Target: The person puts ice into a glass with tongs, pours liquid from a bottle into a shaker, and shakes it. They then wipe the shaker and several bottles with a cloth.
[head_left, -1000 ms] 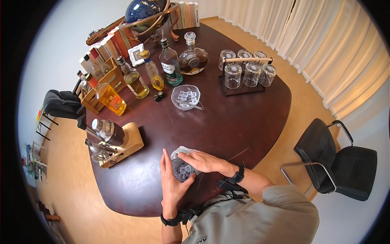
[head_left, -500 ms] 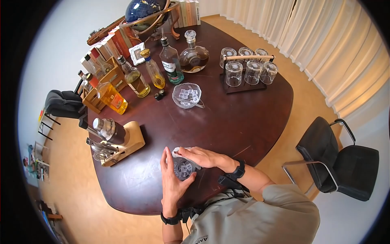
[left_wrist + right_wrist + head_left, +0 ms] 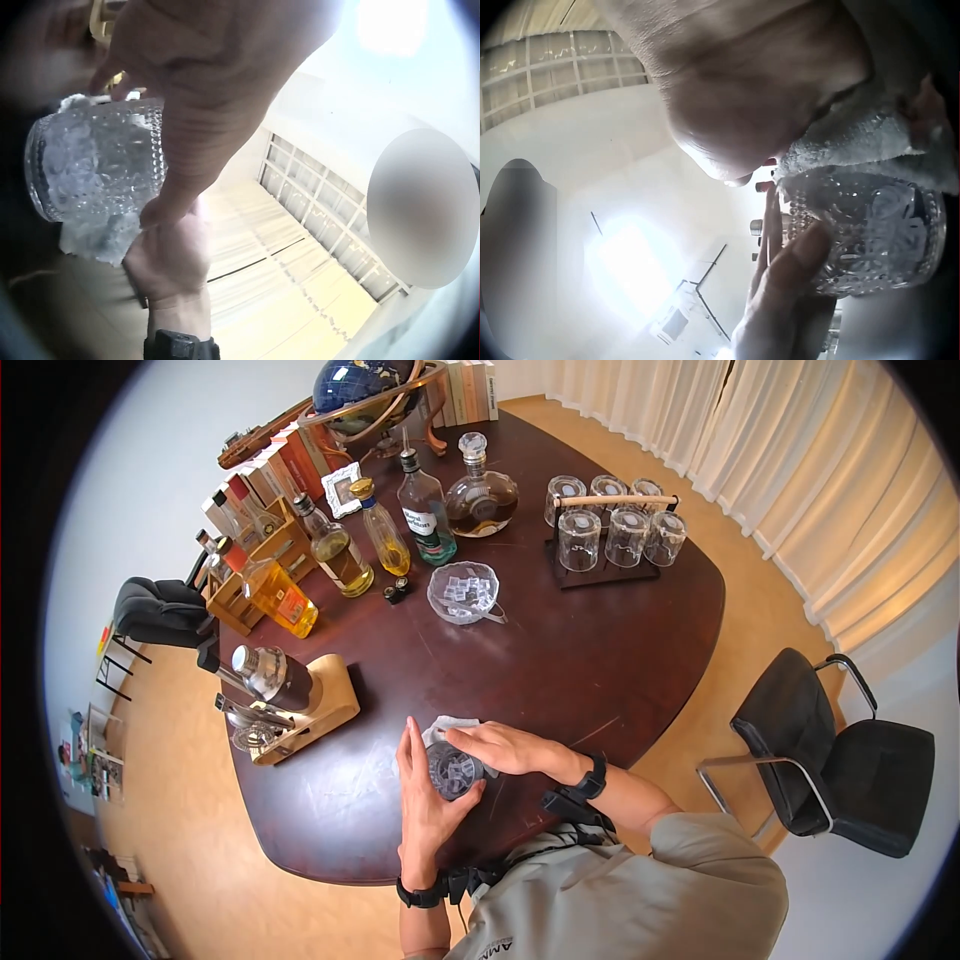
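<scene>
A clear patterned glass [image 3: 454, 771] with a beaded band stands upright low over the near part of the table. My left hand [image 3: 428, 808] grips its side, thumb on the near side and fingers along the left. A white cloth [image 3: 447, 725] lies against the far and right side of the glass. My right hand [image 3: 503, 747] holds this cloth to the glass wall, its fingers partly hidden behind glass and cloth. In the right wrist view the cloth [image 3: 847, 142] is bunched between the right hand and the glass [image 3: 885, 232]. Clear chunks show inside the glass from above.
A glass bowl of ice cubes [image 3: 464, 593] stands farther back, before several bottles [image 3: 425, 520]. At left is a wooden stand [image 3: 328, 705] with a shaker [image 3: 268, 672] and bar tools. A rack of upturned glasses [image 3: 610, 535] stands at right. The dark table [image 3: 560, 660] has a rounded edge.
My right hand has shifted slightly along the glass, and more of the white cloth shows behind it than half a second ago. My left hand keeps its grip on the glass.
</scene>
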Motion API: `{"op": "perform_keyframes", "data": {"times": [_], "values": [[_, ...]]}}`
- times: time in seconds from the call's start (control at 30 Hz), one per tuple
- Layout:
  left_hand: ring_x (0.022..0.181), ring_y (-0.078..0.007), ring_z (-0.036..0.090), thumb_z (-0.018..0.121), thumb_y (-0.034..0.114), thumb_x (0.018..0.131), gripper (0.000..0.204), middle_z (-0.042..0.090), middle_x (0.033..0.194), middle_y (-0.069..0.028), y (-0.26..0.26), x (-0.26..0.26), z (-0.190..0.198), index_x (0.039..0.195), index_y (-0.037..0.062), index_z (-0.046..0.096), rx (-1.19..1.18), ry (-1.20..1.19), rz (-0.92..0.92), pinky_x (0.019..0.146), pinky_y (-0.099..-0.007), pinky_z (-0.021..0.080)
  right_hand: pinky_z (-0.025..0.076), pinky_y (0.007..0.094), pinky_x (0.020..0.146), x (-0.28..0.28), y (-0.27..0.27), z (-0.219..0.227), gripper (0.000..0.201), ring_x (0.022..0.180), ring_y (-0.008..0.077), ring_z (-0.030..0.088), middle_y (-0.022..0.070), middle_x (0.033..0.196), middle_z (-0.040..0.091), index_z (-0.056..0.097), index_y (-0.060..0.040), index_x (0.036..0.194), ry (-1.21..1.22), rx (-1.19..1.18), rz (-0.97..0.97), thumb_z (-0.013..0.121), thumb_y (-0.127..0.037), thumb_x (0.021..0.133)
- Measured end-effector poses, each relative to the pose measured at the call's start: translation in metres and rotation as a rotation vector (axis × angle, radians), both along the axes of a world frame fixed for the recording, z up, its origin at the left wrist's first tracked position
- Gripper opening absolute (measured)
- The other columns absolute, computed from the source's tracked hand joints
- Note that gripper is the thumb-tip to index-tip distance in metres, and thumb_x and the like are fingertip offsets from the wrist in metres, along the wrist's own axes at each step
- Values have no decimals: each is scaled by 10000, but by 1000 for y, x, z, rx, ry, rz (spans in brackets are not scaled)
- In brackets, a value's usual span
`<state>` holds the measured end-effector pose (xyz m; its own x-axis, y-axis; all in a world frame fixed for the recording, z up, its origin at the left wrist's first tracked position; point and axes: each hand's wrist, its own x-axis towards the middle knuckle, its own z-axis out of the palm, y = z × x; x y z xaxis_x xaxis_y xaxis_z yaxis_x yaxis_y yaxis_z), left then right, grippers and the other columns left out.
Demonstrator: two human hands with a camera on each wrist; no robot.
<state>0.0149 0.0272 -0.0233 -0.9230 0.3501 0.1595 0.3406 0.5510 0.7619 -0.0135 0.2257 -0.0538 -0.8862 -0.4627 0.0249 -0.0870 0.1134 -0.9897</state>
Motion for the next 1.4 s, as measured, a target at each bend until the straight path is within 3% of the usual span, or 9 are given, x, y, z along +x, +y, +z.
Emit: {"op": "perform_keyframes", "data": {"times": [0.37,0.47,0.53,0.63,0.67,0.97,1.13,1.23,1.4], "values": [[1484,-448,378,910,147,682,1248,315,1603,-284,0,0,0,1668,-8,161,8,-14,10,1195,-482,405,480,426,1006,25,32,24,733,1126,338,658,211,1185,708,607,-8,1379,-302,234,114,256,-603,1135],[1480,-452,385,915,152,681,1273,314,1601,-287,-2,0,0,1672,-6,132,-2,-13,-4,1191,-481,410,486,414,857,25,28,27,687,887,222,586,99,963,663,615,-7,1349,-272,105,113,262,-563,1153],[1452,-424,406,910,162,655,1322,368,1549,-275,-4,-2,-1,1684,1,95,49,-52,-4,1201,-471,380,490,402,943,16,10,27,696,1005,242,643,148,1067,698,610,19,1353,11,-13,9,256,-548,1157],[1440,-426,416,919,162,655,1341,378,1538,-275,-4,-2,0,1684,-1,75,29,-55,-8,1200,-476,382,465,450,989,-9,-6,2,815,1086,338,648,257,1169,706,617,61,1307,23,-42,32,243,-640,1123],[1440,-426,416,919,162,655,1341,378,1538,-275,-4,-1,1,1684,-1,75,27,-52,-7,1200,-476,382,440,424,1080,-21,-4,-5,837,1205,357,626,289,1297,666,569,78,1399,-73,1,147,246,-642,1120],[1495,-469,352,925,222,702,1304,323,1620,-319,-3,1,-7,1665,-41,87,-55,67,29,1220,-526,337,347,389,1209,21,18,1,796,1437,332,510,218,1499,585,504,49,1505,-71,35,27,235,-602,1135],[1486,-464,365,926,259,698,1320,341,1611,-307,-5,-1,-2,1669,-36,82,-89,48,-15,1222,-577,299,463,339,988,43,24,23,747,1028,241,599,127,1173,688,520,-11,1517,-77,-5,-52,220,-585,1146],[1473,-463,380,931,274,686,1337,343,1607,-303,-7,-1,1,1670,-34,80,-162,43,-16,1218,-583,301,466,333,975,25,17,13,745,1030,239,597,149,1156,684,541,-17,1497,-137,-1,7,227,-593,1143],[1436,-469,410,937,272,674,1338,356,1578,-308,-7,-1,-2,1667,-32,93,-150,91,4,1195,-541,347,444,457,1082,3,3,-5,741,1328,420,592,280,1326,666,571,17,1423,-4,129,27,240,-582,1137]]}}
